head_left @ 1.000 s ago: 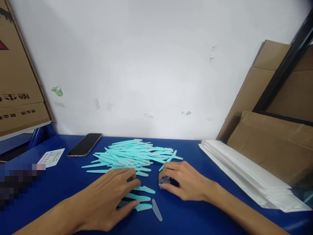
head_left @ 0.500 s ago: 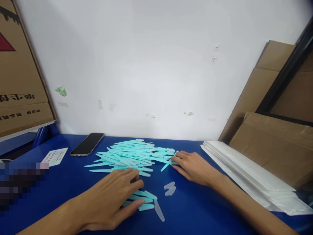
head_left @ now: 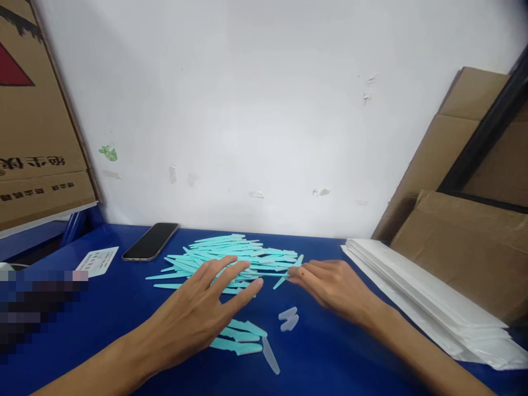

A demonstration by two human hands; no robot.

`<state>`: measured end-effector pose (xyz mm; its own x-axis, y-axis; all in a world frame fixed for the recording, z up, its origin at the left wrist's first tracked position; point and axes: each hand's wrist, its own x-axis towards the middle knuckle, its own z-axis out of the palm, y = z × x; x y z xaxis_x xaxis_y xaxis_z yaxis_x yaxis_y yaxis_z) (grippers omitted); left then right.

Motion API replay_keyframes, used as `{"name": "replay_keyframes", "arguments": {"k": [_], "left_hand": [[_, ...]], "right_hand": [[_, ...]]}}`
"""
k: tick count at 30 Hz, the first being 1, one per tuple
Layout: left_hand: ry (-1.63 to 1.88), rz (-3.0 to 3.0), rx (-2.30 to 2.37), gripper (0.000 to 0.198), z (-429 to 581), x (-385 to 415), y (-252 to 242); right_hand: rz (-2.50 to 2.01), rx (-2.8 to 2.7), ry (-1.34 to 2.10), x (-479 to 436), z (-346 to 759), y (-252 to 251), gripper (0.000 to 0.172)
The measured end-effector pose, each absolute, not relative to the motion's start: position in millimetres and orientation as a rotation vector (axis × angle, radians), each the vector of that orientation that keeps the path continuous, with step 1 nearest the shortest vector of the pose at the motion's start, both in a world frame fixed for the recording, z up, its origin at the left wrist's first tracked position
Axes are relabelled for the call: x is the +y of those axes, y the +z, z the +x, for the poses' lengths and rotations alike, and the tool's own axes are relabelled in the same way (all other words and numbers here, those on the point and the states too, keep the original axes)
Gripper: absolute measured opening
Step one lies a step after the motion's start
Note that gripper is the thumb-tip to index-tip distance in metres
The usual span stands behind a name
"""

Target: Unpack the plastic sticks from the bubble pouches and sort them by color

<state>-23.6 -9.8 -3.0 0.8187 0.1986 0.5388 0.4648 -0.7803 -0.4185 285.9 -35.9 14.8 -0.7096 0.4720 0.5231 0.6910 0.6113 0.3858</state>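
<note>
Pinching a turquoise strip (head_left: 270, 274), the right hand (head_left: 332, 283) was beside the pile (head_left: 220, 254). The left hand (head_left: 206, 300) reached over it, spread wide.

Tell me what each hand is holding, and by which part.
The right hand pinches a thin turquoise piece by its end at the picture's right. The left hand is open, with nothing visibly held.

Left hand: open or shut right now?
Open: the left hand is spread, thumb standing apart from the index finger, at the pile of turquoise strips, with none visibly gripped. Whether it touches one, I cannot tell.
</note>
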Motion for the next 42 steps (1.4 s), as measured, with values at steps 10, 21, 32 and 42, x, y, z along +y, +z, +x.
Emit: {"name": "replay_keyframes", "arguments": {"k": [10,21,32,42], "left_hand": [[-0.299,-2.799,-0.575,0.081,-22,-14,-4],[-0.664,-2.916,-0.784,0.026,-50,25,15],[-0.434,-3.144,-0.643,0.025,-34,-2,6],[-0.314,-3.175,-0.78,0.02,-32,-7,5]], "right_hand": [[-0.622,-2.428,-0.768,-60,247,15,0.018],[-0.814,-2.388,-0.569,-37,288,16,0.018],[-1.016,-2.658,-0.161,-40,271,-4,0.029],[-1.066,-2.64,-0.039,-43,270,2,0.04]]}}
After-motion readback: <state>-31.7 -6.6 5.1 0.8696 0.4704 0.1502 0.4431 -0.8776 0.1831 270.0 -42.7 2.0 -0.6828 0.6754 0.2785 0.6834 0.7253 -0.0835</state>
